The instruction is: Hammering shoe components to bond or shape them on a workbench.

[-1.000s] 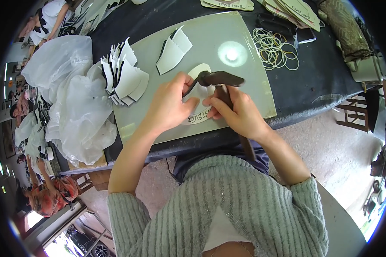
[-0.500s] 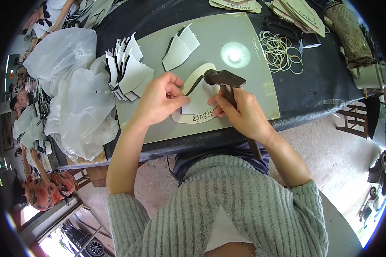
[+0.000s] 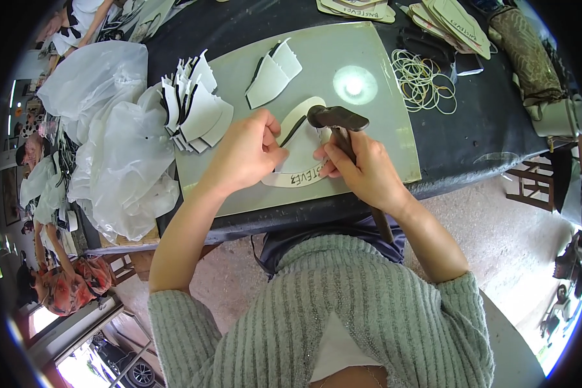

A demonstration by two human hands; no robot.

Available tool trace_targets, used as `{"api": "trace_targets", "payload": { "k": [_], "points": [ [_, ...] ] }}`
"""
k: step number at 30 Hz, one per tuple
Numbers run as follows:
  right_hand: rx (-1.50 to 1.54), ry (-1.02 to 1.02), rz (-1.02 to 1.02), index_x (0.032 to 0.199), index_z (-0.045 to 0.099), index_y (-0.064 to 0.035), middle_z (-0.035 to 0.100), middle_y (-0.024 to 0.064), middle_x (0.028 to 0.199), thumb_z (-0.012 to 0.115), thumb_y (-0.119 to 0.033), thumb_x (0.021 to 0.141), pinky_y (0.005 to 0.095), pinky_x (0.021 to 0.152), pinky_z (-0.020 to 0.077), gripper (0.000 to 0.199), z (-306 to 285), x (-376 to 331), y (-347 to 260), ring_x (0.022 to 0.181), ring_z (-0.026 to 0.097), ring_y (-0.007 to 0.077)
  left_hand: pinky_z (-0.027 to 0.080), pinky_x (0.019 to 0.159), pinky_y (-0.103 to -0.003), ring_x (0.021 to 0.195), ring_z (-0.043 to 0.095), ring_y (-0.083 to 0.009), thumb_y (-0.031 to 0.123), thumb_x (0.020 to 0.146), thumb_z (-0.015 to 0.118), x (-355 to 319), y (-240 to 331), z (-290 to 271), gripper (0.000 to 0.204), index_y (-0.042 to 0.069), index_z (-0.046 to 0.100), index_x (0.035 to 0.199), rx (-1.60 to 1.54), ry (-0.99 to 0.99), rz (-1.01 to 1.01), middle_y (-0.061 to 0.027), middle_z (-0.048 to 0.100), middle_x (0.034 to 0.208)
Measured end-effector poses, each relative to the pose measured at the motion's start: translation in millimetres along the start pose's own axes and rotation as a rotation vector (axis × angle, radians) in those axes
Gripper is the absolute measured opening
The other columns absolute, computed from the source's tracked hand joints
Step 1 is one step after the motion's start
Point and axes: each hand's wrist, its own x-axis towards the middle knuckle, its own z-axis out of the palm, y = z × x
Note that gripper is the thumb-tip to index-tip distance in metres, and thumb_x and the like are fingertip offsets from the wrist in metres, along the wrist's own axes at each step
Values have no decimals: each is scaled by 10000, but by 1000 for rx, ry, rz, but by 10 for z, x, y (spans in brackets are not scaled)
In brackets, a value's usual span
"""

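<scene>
Head view: right hand is closed around the handle of a hammer, the head held above the work. Left hand is bent, thumb and fingers drawn near each other at the black-edged white piece; whether they pinch it cannot be told. This piece lies between the two hands, on a curved cream template. Both rest on a grey board under the hands. Beyond the left hand, a small set of white pieces lies on the board; a larger fanned stack sits to that hand's upper left. Farther left of it: clear plastic bags. Beyond the right hand, off the board: tangled pale bands.
</scene>
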Motion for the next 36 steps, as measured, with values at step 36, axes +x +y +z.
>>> {"api": "trace_targets", "payload": {
  "k": [36],
  "points": [
    [-1, 8, -81, 1023, 481, 55, 714, 154, 938, 527, -117, 1010, 313, 726, 591, 179, -78, 214, -35, 845, 739, 207, 385, 1096, -496, 1355, 435, -354, 133, 836, 658, -513, -370, 526, 564, -26, 508, 1356, 470, 208, 783, -166, 510, 1428]
  ]
}}
